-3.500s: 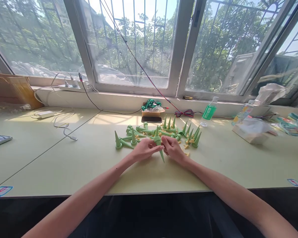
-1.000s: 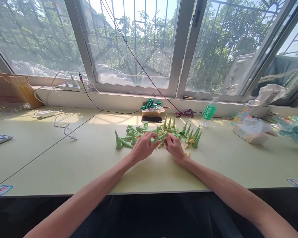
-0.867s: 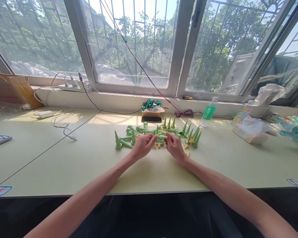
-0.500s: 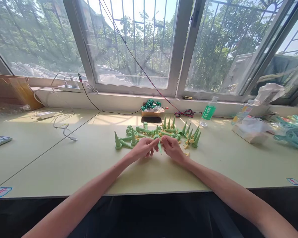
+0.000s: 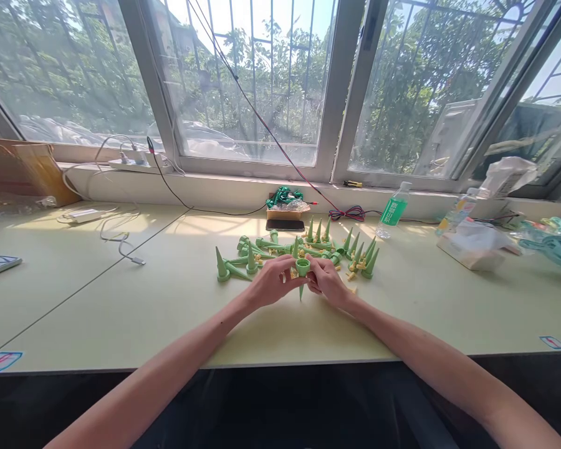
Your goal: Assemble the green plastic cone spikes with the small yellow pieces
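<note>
Both the left hand (image 5: 272, 282) and the right hand (image 5: 326, 278) have hold of one green spike (image 5: 302, 269) in the head view, just above the near edge of the scattered pile on the tabletop (image 5: 308, 337). Its cup faces up toward the camera, and its tip points down between the wrists. The left fingers are partly spread, with the thumb under the cup and a fingertip at its side, leaving a gap through which yellow shows; that yellow seems to lie behind. The right fingers are curled in close against the other side of the cup; whether they also hide some small part, I cannot tell.

To handle this well, I would let the left thumb and fingertip carry the weight below the rim, keeping the mouth of the cup level and unobstructed. The right fingers should press lightly and straight, since a sideways push would likely swing the long tip. A low grip seems wise: small yellow pieces (image 5: 351, 275) lie loose near the right hand, and the standing spikes (image 5: 369, 265) beside them could be knocked over by a careless knuckle. Both forearms rest near the tabletop, which should help steadiness.
</note>
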`<move>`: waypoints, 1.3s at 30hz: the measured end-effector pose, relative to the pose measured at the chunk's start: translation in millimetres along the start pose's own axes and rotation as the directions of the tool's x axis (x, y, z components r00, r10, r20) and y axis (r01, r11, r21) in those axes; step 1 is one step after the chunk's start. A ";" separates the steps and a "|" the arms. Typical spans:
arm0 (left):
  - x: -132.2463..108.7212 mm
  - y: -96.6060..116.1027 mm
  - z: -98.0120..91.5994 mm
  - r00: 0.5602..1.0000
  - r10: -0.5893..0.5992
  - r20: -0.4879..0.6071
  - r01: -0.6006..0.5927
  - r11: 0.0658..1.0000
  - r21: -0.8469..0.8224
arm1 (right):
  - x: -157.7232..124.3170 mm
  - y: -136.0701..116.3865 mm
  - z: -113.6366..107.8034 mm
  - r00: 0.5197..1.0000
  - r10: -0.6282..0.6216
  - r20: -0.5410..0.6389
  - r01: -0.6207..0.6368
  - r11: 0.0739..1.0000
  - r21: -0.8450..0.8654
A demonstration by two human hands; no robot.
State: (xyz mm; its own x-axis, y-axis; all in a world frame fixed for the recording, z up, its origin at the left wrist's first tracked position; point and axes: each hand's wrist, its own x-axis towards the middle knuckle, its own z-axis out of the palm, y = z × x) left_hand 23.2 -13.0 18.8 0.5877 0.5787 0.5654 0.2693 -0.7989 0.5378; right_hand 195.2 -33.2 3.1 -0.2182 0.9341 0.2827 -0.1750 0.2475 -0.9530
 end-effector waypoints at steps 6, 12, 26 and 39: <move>0.6 -1.6 0.8 1.000 0.005 -0.019 -0.005 0.999 0.041 | 0.2 0.7 1.5 0.999 -0.029 -0.033 0.029 0.999 -0.018; 2.5 -3.8 1.2 0.988 -0.113 -0.106 0.115 0.993 0.014 | 3.0 -1.2 3.6 0.975 -0.111 -0.191 0.102 0.993 -0.058; 3.9 5.9 -6.8 0.839 -0.420 0.347 0.542 0.703 -0.460 | -6.0 -1.2 -0.7 0.972 -0.235 -0.007 0.217 0.907 -0.361; -2.4 -3.0 -7.7 0.954 -0.213 0.211 0.257 0.944 -0.207 | -1.6 4.0 -6.3 0.990 -0.136 0.021 0.132 0.898 -0.419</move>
State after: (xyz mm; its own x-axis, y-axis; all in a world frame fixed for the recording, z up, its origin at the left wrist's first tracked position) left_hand 15.1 -10.7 20.7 0.6644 0.6877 0.2925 0.2474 -0.5717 0.7823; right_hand 200.9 -32.1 -1.9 -0.2122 0.8861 0.4120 0.2166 0.4538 -0.8644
